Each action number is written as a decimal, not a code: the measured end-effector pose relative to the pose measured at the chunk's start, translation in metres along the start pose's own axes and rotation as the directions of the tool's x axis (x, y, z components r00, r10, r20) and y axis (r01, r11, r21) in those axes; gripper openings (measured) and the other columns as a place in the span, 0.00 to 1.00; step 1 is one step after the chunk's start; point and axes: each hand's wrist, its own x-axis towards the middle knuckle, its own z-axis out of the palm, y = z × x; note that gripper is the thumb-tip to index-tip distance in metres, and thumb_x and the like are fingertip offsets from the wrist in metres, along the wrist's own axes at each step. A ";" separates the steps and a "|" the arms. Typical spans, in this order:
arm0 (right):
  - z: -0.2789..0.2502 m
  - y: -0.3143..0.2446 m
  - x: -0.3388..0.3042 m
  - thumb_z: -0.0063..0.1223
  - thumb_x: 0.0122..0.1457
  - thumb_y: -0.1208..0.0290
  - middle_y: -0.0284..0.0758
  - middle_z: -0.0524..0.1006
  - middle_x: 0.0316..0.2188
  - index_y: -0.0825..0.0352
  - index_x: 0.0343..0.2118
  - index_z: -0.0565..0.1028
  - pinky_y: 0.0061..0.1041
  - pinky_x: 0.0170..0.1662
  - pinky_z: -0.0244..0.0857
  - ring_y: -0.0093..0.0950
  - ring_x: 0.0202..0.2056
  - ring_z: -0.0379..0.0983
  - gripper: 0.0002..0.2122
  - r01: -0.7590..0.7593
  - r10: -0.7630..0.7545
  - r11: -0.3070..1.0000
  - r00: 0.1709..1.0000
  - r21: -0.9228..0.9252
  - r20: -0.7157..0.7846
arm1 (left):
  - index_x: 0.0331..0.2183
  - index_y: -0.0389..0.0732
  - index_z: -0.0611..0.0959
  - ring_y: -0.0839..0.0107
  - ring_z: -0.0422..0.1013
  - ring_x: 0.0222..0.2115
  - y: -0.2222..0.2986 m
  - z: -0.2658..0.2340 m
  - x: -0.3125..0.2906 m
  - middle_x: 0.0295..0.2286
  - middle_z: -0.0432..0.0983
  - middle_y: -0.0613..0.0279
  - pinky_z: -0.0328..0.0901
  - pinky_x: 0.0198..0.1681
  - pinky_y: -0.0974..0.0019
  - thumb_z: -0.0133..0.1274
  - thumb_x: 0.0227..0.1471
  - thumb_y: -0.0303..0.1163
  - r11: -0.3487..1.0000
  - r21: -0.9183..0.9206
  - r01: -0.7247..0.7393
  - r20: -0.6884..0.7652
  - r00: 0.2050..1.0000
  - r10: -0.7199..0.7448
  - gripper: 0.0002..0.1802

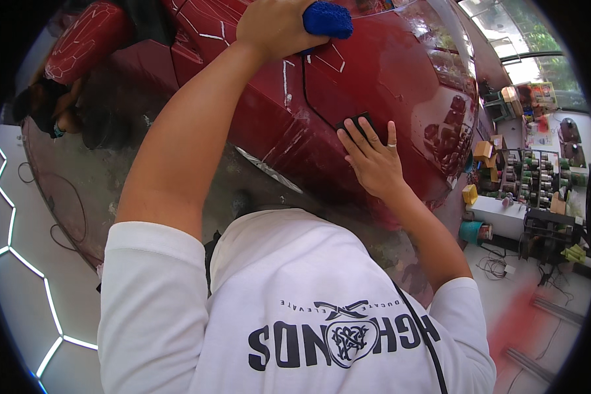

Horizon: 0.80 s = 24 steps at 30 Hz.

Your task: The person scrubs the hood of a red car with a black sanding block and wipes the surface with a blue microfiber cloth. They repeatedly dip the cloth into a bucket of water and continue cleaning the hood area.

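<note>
Here: blue microfibre sponge (328, 20), probably soft, light, best gripped mid-body, left hand (271, 27) clutching; black pad (372, 119), right hand (377, 163) flattened atop.

Over on our left we've got glowing lights (52, 307), a dark cable (83, 211), another person (46, 108); and here on our right, cans (538, 176), a yellow box (469, 194), a teal bucket (469, 232), bright windows (553, 73)!

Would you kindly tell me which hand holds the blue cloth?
The left hand, higher up, grips the blue cloth; the right hand touches a black pad.
</note>
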 end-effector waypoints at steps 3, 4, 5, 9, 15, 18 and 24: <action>-0.003 -0.028 0.060 0.60 0.71 0.55 0.23 0.65 0.79 0.48 0.75 0.72 0.65 0.82 0.21 0.27 0.83 0.48 0.30 -0.078 0.078 0.997 0.994 0.002 -0.070 | 0.37 0.43 0.84 0.44 0.81 0.41 0.003 -0.003 0.000 0.36 0.83 0.48 0.75 0.46 0.43 0.73 0.49 0.57 0.999 0.008 0.035 0.037 0.999 -0.035 0.28; -0.005 -0.036 0.076 0.60 0.71 0.55 0.24 0.65 0.79 0.48 0.75 0.72 0.65 0.82 0.21 0.27 0.83 0.48 0.30 -0.116 0.116 0.993 0.989 0.006 -0.094 | 0.37 0.43 0.84 0.43 0.81 0.41 0.001 -0.004 -0.002 0.36 0.83 0.48 0.75 0.46 0.42 0.73 0.49 0.56 0.999 0.004 0.034 0.029 0.999 -0.034 0.28; -0.004 -0.038 0.073 0.60 0.71 0.55 0.24 0.65 0.79 0.48 0.75 0.72 0.65 0.82 0.22 0.28 0.82 0.49 0.30 -0.124 0.124 0.992 0.989 0.006 -0.079 | 0.37 0.43 0.84 0.43 0.81 0.41 0.000 -0.005 -0.004 0.35 0.83 0.48 0.75 0.45 0.42 0.73 0.49 0.56 0.999 -0.001 0.033 0.020 0.999 -0.033 0.28; 0.005 -0.034 0.035 0.60 0.71 0.56 0.25 0.65 0.79 0.48 0.75 0.72 0.66 0.81 0.24 0.29 0.82 0.51 0.30 -0.142 0.141 0.990 0.989 -0.017 -0.033 | 0.38 0.43 0.85 0.43 0.81 0.41 -0.001 -0.002 -0.001 0.36 0.83 0.48 0.76 0.45 0.42 0.73 0.48 0.56 1.000 -0.003 0.022 0.005 1.000 -0.022 0.28; -0.003 -0.059 0.094 0.60 0.71 0.58 0.27 0.62 0.81 0.49 0.78 0.68 0.67 0.81 0.23 0.32 0.83 0.48 0.33 -0.270 0.268 0.963 0.958 0.002 -0.101 | 0.38 0.44 0.85 0.43 0.82 0.41 0.000 -0.006 -0.004 0.37 0.84 0.48 0.76 0.45 0.41 0.73 0.49 0.55 0.995 -0.095 0.013 0.011 1.000 -0.012 0.27; 0.023 -0.073 0.043 0.59 0.72 0.58 0.31 0.60 0.82 0.51 0.79 0.67 0.67 0.81 0.23 0.34 0.84 0.45 0.33 -0.325 0.324 0.946 0.944 -0.006 -0.061 | 0.37 0.44 0.85 0.43 0.82 0.41 -0.004 -0.001 -0.001 0.37 0.84 0.48 0.76 0.45 0.42 0.74 0.48 0.55 0.996 -0.087 0.027 0.006 1.000 -0.026 0.26; 0.009 -0.087 0.122 0.59 0.72 0.58 0.34 0.56 0.83 0.53 0.79 0.66 0.64 0.81 0.22 0.38 0.85 0.41 0.34 -0.448 0.448 0.893 0.874 0.045 -0.188 | 0.37 0.43 0.84 0.42 0.82 0.39 -0.005 -0.009 -0.005 0.36 0.84 0.46 0.77 0.43 0.41 0.75 0.47 0.52 0.997 -0.067 0.035 0.067 0.997 -0.030 0.26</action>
